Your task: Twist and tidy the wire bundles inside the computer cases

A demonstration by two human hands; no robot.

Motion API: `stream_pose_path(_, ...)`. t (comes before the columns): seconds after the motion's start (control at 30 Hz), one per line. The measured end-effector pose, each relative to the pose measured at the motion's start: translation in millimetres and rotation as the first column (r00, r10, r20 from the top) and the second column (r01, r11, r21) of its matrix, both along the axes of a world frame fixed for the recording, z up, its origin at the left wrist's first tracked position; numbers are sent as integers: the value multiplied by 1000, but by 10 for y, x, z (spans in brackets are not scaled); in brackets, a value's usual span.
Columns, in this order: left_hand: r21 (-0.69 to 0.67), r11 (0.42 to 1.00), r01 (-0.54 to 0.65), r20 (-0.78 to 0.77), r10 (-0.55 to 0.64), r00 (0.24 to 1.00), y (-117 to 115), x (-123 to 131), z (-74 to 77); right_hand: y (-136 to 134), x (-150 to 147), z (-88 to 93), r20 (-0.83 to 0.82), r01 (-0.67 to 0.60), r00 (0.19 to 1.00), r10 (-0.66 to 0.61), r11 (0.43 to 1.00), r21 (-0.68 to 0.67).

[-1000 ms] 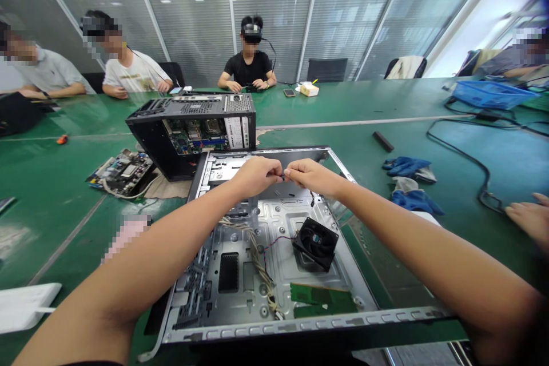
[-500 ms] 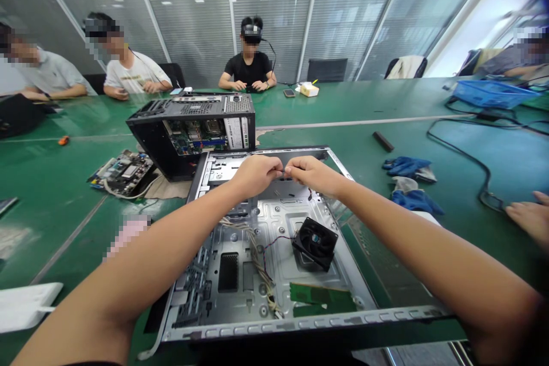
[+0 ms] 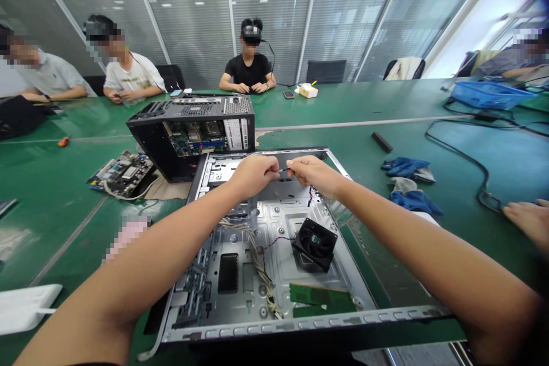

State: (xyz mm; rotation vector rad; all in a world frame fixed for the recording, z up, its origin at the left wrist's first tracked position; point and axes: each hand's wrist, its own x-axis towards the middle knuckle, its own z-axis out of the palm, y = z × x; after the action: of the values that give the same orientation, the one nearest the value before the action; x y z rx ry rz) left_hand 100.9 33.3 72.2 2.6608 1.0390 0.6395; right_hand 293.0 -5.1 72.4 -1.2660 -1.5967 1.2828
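Note:
An open metal computer case (image 3: 274,266) lies flat in front of me. Above its far part, my left hand (image 3: 257,174) and my right hand (image 3: 315,174) are pinched closed with a small gap between them. A short thin cable (image 3: 283,170) spans that gap, held at both ends. From under my right hand hangs a dark wire end (image 3: 310,197). Inside the case sit a black cooling fan (image 3: 315,243) on thin wires, a bundle of beige cables (image 3: 259,263) and green memory sticks (image 3: 319,295). My fingertips partly hide the cable.
Behind stands a black computer tower (image 3: 193,131), with a motherboard (image 3: 124,174) left of it. Blue gloves (image 3: 409,168), a dark bar (image 3: 381,142) and a black cord (image 3: 480,163) lie to the right. Another person's hand (image 3: 529,220) rests at the right edge. People sit across the green table (image 3: 343,108).
My hands have drawn slightly apart, so more of the thin cable shows between them. The wire end under my right hand shows more clearly. The case and its parts have not moved.

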Motion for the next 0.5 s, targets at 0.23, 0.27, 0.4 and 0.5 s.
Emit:
stream_pose_path(0.23,-7,1000,-1,-59,1,998,-24,5,48,14,29,-43,148,-35,989,26,998,56)
stream_pose_path(0.27,-7,1000,-2,-67,2,998,-23,5,52,11,28,-41,172,-35,985,23,997,66)
stream_pose_path(0.4,-26,1000,-8,-82,6,997,-25,2,66,-8,13,-3,283,-18,959,-12,995,103)
stream_pose_path(0.5,-42,999,-9,-98,5,995,-34,2,69,-9,1,32,353,-32,935,-32,985,172)
